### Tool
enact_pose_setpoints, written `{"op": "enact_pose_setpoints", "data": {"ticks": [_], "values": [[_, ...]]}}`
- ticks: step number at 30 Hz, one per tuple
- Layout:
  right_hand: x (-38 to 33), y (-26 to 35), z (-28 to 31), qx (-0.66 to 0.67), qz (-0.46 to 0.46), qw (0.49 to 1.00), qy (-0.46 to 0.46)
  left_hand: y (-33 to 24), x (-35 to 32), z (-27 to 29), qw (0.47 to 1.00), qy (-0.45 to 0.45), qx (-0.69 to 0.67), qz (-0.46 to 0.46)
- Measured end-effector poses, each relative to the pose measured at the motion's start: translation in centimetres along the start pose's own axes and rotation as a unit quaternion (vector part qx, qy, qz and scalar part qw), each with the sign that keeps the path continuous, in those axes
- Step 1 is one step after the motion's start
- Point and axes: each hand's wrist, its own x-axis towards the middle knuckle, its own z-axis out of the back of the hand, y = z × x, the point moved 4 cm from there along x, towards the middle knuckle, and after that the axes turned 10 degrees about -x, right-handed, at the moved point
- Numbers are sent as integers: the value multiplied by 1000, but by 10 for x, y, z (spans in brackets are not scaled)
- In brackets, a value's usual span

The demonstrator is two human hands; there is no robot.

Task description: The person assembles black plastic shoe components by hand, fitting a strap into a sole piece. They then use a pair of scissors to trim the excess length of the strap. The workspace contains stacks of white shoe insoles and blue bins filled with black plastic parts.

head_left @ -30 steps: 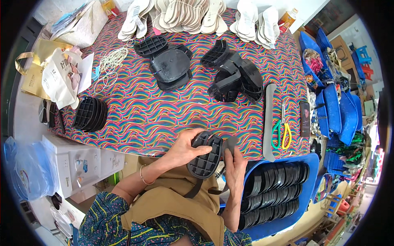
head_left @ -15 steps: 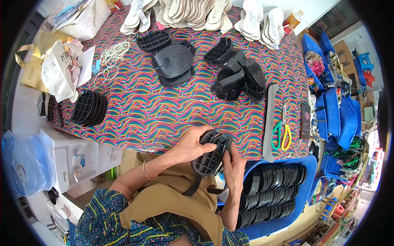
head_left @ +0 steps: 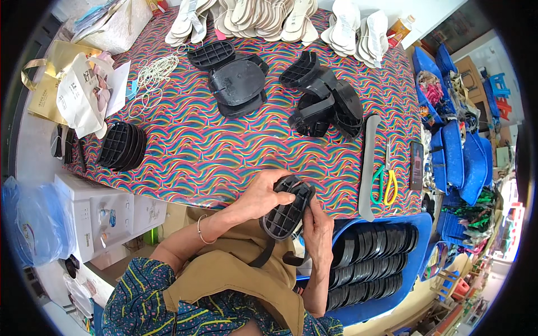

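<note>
Well, we see the black piece (head_left: 280, 223) with a grid of squares held over the brown apron (head_left: 224, 274), by the near edge of the table (head_left: 213, 162). The left hand (head_left: 262, 196) has its fingers curled round the top and its thumb on the squares. The right hand (head_left: 318, 227) pinches the right edge; its tips are partly hidden, so we can't tell if a strap end is in there too. We think the piece could slip and drop if a thumb lets up. The dark strap (head_left: 262, 255) hanging below could twist, because it looks loose. We see big dark writing on the white bag (head_left: 78, 106) and small print on the gold bag (head_left: 42, 95). Words on the phone (head_left: 416, 166) are too tiny for us.
</note>
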Motion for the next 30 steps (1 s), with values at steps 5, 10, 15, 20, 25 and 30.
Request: {"op": "enact_pose_setpoints", "data": {"ticks": [5,10,15,20,25,30], "values": [[-8,6,1,-21,24,999,-42,-1,6,2,1000,-2,-2,17],[-20,18,6,-32,-32,999,-20,-7,9,1,997,-34,-63,-40],[-36,23,7,59,-94,994,-14,-21,6,-4,990,-54,-116,-54],[-50,27,5,72,-118,990,-27,-18,5,-3,992,-63,-88,-72],[-58,31,3,101,-110,988,-30,-21,1,-9,982,-102,-101,-125],[-59,35,3,141,-122,982,-26,-26,-7,-17,978,-114,-88,-148]]}}
